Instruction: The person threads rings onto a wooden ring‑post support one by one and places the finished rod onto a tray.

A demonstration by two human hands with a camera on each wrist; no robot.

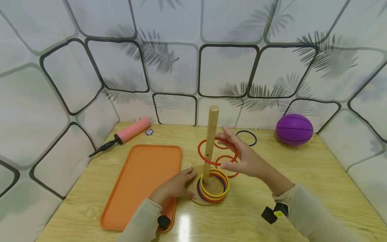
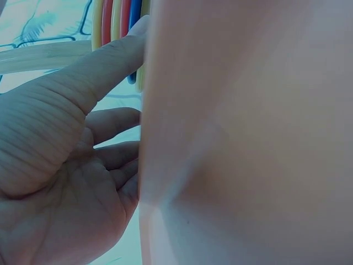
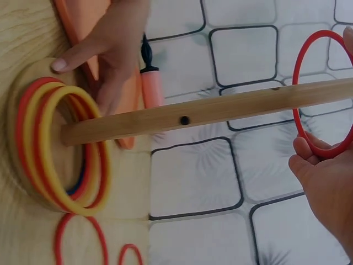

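A wooden post (image 1: 211,134) stands upright on a round wooden base (image 1: 198,169). Several stacked rings (image 1: 227,188) in yellow, red and blue lie around its foot. My right hand (image 1: 246,158) grips a red ring (image 1: 199,152) by its right side, fingers at the far rim and thumb at the near one. That ring encircles the post partway up, well above the stack, also in the right wrist view. My left hand (image 1: 176,184) rests on the left side of the base with thumb and fingers spread; its thumb (image 3: 77,53) lies at the base's edge.
An orange tray (image 1: 145,174) lies left, under my left forearm. Behind it are a pink hand pump (image 1: 133,130) and a poker chip (image 1: 149,132). Loose red rings (image 1: 232,175) and a blue ring (image 1: 256,138) lie behind the base; a purple ball (image 1: 294,130) sits back right.
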